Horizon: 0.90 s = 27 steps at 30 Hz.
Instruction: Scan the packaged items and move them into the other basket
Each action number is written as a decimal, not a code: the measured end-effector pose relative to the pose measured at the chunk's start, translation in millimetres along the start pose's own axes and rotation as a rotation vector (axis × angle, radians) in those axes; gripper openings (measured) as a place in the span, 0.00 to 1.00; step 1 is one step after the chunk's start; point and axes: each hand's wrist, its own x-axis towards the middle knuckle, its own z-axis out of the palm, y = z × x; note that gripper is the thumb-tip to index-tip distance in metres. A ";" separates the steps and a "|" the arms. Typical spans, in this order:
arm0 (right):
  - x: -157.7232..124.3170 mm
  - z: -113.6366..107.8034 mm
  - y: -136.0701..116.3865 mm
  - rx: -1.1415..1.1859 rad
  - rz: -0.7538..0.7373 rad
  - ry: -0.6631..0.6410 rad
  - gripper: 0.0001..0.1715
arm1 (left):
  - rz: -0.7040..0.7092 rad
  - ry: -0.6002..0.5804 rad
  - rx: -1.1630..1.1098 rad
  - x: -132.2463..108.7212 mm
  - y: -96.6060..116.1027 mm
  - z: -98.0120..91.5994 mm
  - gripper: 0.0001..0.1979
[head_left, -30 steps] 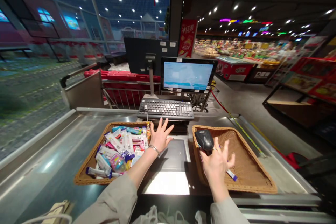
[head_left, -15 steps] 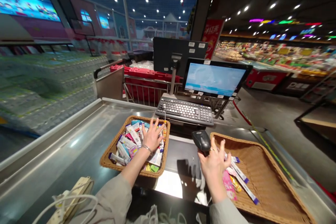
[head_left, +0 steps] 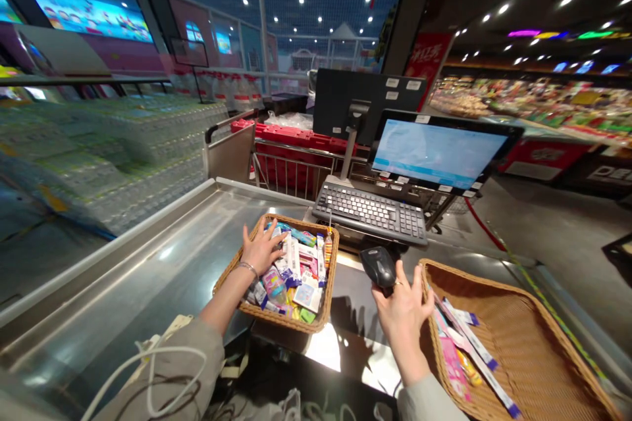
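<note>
My left hand (head_left: pixel 263 248), fingers spread, lies over the left part of a wicker basket (head_left: pixel 334 276) filled with small packaged goods. Among them are white-and-purple sachets (head_left: pixel 292 262), a pink bottle-like pack (head_left: pixel 274 284) and a white box (head_left: pixel 307 296). A black handheld barcode scanner (head_left: pixel 378 266) is gripped in my right hand (head_left: pixel 402 316), its head tilted up toward the left. Beside that hand, a larger wicker basket (head_left: pixel 543 335) contains several long purple-ended sachets (head_left: pixel 476 342), a pink pack (head_left: pixel 453 362) and a yellow item (head_left: pixel 468 368).
Behind the baskets are a black keyboard (head_left: pixel 370 212) and a lit monitor (head_left: pixel 439 151), with a second screen (head_left: pixel 365 102) facing away. The metal counter (head_left: pixel 192 243) has a raised edge. White cables (head_left: pixel 148 368) and a power strip lie at lower left.
My left hand has moved left across the small basket, uncovering more packs. The scanner stays in my right hand. The whole view has shifted, with the background now further right.
</note>
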 end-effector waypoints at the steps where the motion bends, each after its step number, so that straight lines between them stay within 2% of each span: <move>1: -0.3 0.1 -1.7 0.005 0.000 -0.006 0.26 | 0.009 -0.031 0.003 0.4 -8.0 -0.8 0.23; 7: -2.5 4.5 -8.1 0.035 -0.026 -0.003 0.22 | 0.117 -0.185 0.017 8.3 -43.4 -3.2 0.22; 14: -3.3 12.6 -10.6 0.032 -0.027 0.025 0.21 | 0.182 -0.301 0.011 23.6 -52.3 -0.2 0.26; 27: -6.2 13.6 -15.0 0.005 -0.017 0.055 0.20 | 0.217 -0.256 -0.072 33.1 -56.9 -3.6 0.13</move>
